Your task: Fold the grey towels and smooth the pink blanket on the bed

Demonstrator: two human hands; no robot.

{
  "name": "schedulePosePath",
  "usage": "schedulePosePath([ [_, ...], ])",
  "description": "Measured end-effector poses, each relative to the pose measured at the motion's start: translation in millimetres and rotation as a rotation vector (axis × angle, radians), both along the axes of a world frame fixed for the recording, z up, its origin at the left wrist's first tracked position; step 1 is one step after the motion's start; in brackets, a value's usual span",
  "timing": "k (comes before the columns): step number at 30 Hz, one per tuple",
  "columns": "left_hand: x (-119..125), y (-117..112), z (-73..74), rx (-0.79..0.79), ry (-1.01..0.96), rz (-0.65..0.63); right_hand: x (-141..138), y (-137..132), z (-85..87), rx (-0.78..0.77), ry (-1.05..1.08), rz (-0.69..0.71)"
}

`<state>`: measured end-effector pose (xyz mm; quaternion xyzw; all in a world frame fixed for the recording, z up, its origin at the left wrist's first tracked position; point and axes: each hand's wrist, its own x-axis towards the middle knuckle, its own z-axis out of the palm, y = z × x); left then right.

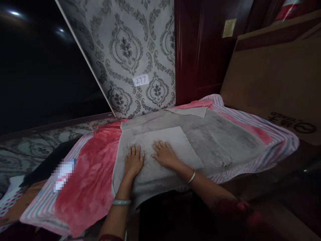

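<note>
A large grey cloth (220, 137) lies spread over the table. On its left half is a lighter grey piece of cloth (173, 135), roughly rectangular, lying flat. My left hand (134, 161) rests palm down near the left edge of this lighter piece, fingers spread. To its right, my right hand (164, 154) presses flat on the same piece with fingers apart. Neither hand grips anything. A small worn or frayed spot (225, 162) shows on the grey cloth at the right.
Beneath the grey cloth lie a red cloth (92, 174) and a striped cloth (281, 137). A black screen (45, 67) stands at the left, a big cardboard box (273, 80) at the right. Behind is a patterned wall (150, 20) with a paper label (140, 80).
</note>
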<state>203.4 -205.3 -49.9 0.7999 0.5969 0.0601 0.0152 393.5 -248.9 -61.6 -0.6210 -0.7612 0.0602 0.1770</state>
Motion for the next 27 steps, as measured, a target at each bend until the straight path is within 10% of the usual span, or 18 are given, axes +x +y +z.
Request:
schedulePosePath([
  [8, 0.4, 0.6, -0.1, 0.003, -0.029, 0.004, 97.6, -41.5, -20.1, -0.095, -0.006, -0.322],
  [15, 3.3, -2.8, 3.9, 0.007, 0.024, 0.025, 113.4, -56.0, -21.0, -0.163, -0.018, -0.390],
  [21, 5.0, -5.6, 6.4, 0.005, 0.062, 0.043, 93.2, -28.4, 22.6, -0.174, -0.099, -0.362],
  [27, 2.6, -4.2, 4.3, 0.015, 0.046, 0.039, 12.8, 35.6, 38.2, -0.036, -0.022, -0.020],
])
